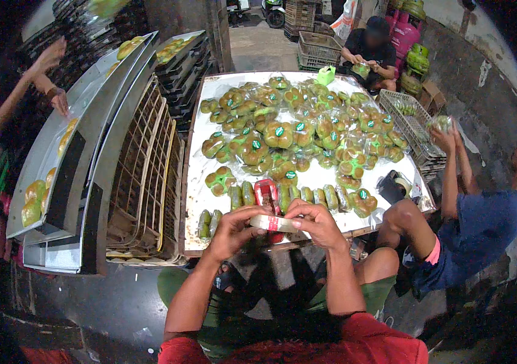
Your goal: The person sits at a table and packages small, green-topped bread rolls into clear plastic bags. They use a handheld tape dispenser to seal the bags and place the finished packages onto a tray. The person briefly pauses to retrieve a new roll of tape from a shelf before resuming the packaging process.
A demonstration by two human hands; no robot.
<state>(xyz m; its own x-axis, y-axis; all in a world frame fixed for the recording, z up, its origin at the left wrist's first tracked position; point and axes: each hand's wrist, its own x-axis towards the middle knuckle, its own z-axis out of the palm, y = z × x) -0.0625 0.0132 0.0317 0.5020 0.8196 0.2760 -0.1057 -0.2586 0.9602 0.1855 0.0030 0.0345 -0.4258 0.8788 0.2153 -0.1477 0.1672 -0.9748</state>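
Observation:
Both hands hold a roll of clear adhesive tape (274,223) with red print on it, above the near edge of the table. My left hand (235,230) grips the roll's left end. At its right end, my right hand (317,223) pinches the rim with thumb and fingers. Just behind the roll stands a red tape dispenser (265,189), partly hidden by the hands. Slim green wrapped rolls (331,196) lie in a row on both sides of it. Farther back are heaped round green-brown buns (279,135) in clear bags, several with green stickers.
The white tabletop (197,182) carries another tape roll (402,186) at the right. Crates (140,168) and metal trays (71,245) with buns stand at the left, near a person's arms. Two people sit at the right and far right corner, handling bagged buns, beside a plastic crate (404,113).

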